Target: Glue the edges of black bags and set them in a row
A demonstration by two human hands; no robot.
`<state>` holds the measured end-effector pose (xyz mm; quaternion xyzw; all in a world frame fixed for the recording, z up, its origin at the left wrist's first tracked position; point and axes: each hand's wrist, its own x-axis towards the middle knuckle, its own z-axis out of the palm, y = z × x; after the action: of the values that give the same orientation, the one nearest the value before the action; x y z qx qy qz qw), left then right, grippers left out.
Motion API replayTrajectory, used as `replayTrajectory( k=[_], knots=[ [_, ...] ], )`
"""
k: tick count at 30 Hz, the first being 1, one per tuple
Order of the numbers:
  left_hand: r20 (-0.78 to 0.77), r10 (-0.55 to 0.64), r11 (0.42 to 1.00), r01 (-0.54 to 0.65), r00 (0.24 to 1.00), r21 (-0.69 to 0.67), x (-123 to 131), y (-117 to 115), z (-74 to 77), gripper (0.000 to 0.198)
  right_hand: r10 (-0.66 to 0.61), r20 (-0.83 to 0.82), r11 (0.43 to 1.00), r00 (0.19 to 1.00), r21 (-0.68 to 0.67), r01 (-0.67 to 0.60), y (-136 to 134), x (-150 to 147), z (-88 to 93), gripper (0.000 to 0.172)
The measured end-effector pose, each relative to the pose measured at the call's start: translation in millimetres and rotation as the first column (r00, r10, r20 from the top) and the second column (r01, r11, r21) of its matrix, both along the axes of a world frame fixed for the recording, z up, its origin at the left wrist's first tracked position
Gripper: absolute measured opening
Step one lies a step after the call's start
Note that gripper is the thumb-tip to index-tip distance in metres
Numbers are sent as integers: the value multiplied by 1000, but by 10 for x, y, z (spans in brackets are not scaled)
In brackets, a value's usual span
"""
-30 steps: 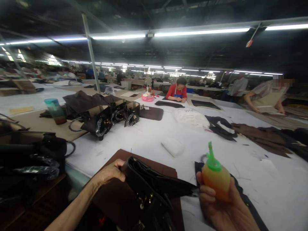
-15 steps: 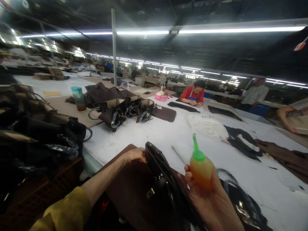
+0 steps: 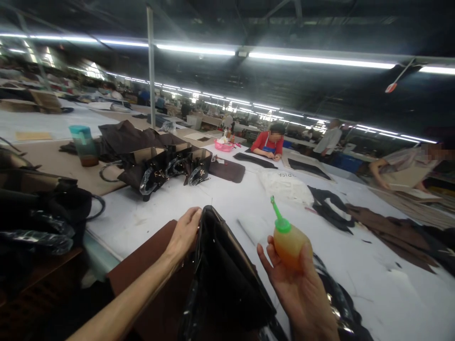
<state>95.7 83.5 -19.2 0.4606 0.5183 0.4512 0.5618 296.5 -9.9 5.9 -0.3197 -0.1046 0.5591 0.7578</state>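
Observation:
My left hand (image 3: 184, 232) grips the upper edge of a black handbag (image 3: 223, 274) that stands raised in front of me over a brown mat (image 3: 142, 265). My right hand (image 3: 296, 289) holds a small orange squeeze bottle (image 3: 289, 241) with a green nozzle pointing up and to the left, just right of the bag. Its fingers are curled round the bottle's lower half. Another black piece with a metal fitting (image 3: 337, 308) lies under my right wrist.
The long white table (image 3: 220, 199) carries a row of black bags (image 3: 170, 168), brown leather pieces (image 3: 391, 227), a white pouch (image 3: 284, 184) and a teal cup (image 3: 83, 144). More black bags (image 3: 39, 213) are piled at my left. Several people work across the table.
The black bag has been tipped up more steeply by my left hand. My right hand with the bottle has stayed at about the same place, its nozzle now leaning left.

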Motion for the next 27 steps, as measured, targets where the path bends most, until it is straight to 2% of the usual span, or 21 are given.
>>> replayTrajectory(
  k=[2, 4, 5, 6, 8, 11, 13, 15, 17, 19, 21, 23, 25, 27],
  knots=[
    [-58, 11, 995, -5, 998, 100, -50, -222, 55, 51, -10, -26, 1000, 1000, -13, 10, -24, 8, -45, 32],
    [-208, -22, 988, 52, 978, 143, -72, -361, 68, 83, -9, -63, 1000, 998, -28, 7, -48, -15, -85, 32],
    [-307, -40, 986, 88, 951, 145, -74, -378, 58, 91, -5, -83, 1000, 997, -31, 2, -58, -34, -100, 32],
    [-412, -51, 982, 120, 910, 143, -71, -358, 40, 92, 4, -98, 1000, 995, -29, -6, -66, -54, -112, 32],
    [-584, -85, 969, 202, 807, 139, -57, -225, 9, 76, 19, -114, 1000, 993, -19, -21, -85, -85, -124, 33],
    [-734, -187, 899, 414, 653, 140, -13, 58, 85, 59, 13, -123, 1000, 992, -21, -16, -142, -80, -97, 34],
    [-777, -234, 833, 533, 585, 151, 43, 197, 253, 56, -7, -128, 999, 992, -33, 3, -204, -38, -37, 34],
    [-795, -259, 781, 604, 549, 162, 125, 262, 472, 55, -24, -124, 999, 992, -33, 20, -276, 17, 58, 35],
    [-809, -293, 720, 674, 510, 164, 216, 261, 663, 52, -27, -106, 999, 994, -26, 25, -340, 62, 171, 38],
    [-827, -338, 644, 751, 449, 144, 287, 218, 759, 49, -12, -80, 1000, 997, 4, 12, -375, 77, 275, 39],
    [-847, -371, 587, 803, 380, 103, 315, 151, 740, 45, 20, -65, 999, 998, 38, -18, -365, 54, 344, 38],
    [-866, -378, 557, 827, 329, 71, 293, 76, 639, 40, 55, -67, 997, 996, 63, -51, -302, -4, 366, 37],
    [-908, -306, 517, 851, 288, 96, 237, 4, 513, 36, 91, -77, 993, 993, 76, -85, -192, -88, 352, 37],
    [-954, -168, 459, 877, 246, 145, 177, -57, 404, 37, 133, -94, 988, 987, 94, -125, -51, -186, 324, 35]
  ],
)
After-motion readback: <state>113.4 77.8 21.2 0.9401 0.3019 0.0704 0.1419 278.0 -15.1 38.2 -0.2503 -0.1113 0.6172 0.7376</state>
